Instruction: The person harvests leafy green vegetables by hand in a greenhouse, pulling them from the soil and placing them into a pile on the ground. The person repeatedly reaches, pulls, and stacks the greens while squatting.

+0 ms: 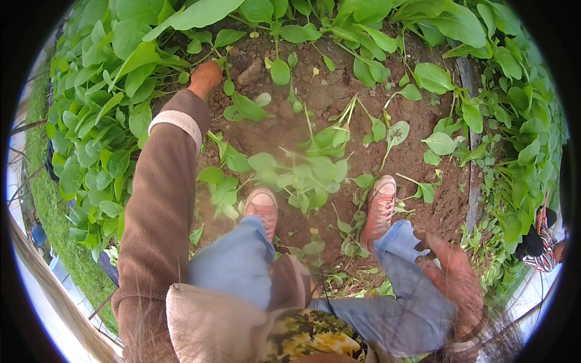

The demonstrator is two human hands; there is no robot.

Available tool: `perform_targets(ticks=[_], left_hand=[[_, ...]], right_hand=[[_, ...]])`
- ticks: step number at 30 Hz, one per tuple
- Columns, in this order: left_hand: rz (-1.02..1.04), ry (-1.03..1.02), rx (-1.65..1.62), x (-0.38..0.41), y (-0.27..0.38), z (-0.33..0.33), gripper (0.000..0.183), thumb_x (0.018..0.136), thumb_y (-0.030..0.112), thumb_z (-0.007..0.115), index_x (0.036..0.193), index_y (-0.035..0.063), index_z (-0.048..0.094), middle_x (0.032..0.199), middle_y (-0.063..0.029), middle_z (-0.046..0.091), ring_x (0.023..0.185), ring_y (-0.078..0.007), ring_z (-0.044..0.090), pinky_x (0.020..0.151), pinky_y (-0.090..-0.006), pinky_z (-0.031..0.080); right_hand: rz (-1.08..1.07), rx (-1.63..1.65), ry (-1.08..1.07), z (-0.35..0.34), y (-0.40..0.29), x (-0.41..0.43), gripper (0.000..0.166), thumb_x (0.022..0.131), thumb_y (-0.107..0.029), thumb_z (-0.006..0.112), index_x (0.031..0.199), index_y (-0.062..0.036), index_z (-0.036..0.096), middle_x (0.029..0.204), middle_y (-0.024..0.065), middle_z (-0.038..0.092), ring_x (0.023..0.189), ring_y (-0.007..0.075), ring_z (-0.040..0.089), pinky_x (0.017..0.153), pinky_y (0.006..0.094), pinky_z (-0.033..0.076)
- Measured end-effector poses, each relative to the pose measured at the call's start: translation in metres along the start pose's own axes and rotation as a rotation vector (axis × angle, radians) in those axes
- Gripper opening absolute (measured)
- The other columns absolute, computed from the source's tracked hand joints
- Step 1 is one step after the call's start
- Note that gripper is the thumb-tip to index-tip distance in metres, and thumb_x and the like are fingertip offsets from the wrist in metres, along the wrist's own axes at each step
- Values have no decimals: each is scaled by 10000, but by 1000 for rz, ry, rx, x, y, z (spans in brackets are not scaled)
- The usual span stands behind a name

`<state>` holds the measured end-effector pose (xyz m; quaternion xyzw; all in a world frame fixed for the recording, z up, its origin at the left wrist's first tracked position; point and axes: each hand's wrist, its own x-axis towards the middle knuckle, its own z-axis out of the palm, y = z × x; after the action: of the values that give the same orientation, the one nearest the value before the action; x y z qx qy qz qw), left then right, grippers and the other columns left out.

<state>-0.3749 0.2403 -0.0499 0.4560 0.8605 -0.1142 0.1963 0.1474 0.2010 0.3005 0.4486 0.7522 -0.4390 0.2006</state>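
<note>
My left hand (pixel 206 78), below a brown fleece sleeve with a turned-back pale cuff, reaches the base of the leafy green plants (pixel 145 59) at the upper left. Its fingers are hidden, so I cannot tell whether it grips a stem. My right hand (pixel 454 281), soiled, hovers by or rests against the right leg of my blue jeans (pixel 408 272); thumb and fingers are apart with nothing seen between them. On the brown soil (pixel 281 122) between the hands lie loose uprooted or cut leafy greens (pixel 313 172), partly blurred by haze on the view.
My pink canvas sneakers (pixel 381 208) stand among the loose greens. Dense leafy plants (pixel 517 172) line the right side beside a dark strip (pixel 467 90) in the soil. Another person (pixel 544 249) in striped clothing is at the far right edge. Grass (pixel 68 236) lies beyond the left plants.
</note>
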Motion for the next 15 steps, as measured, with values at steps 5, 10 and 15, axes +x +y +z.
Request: perform_targets(ticks=[5,10,15], left_hand=[[-49,-91,76,-22,-1,-20,319,829,213,508,1064,15,593,1107,-196,578,1010,-347,565,814,-405,470],[187,-26,-212,-70,-16,-60,417,833,281,534,1181,53,520,1110,-212,570,1011,-341,563,846,-388,451],[131,52,-133,-137,-48,11,454,841,332,540,1229,104,483,1052,-210,588,969,-364,563,832,-409,448]], right_hand=[[34,111,-3,6,7,-5,430,731,-21,625,1142,5,501,889,207,589,823,353,585,698,385,469],[-19,52,1,11,12,-9,430,740,-30,620,1149,11,492,889,207,588,820,354,585,705,382,470],[-92,47,-30,17,-2,-14,424,744,-26,614,1150,2,494,893,204,591,810,354,588,699,382,469]])
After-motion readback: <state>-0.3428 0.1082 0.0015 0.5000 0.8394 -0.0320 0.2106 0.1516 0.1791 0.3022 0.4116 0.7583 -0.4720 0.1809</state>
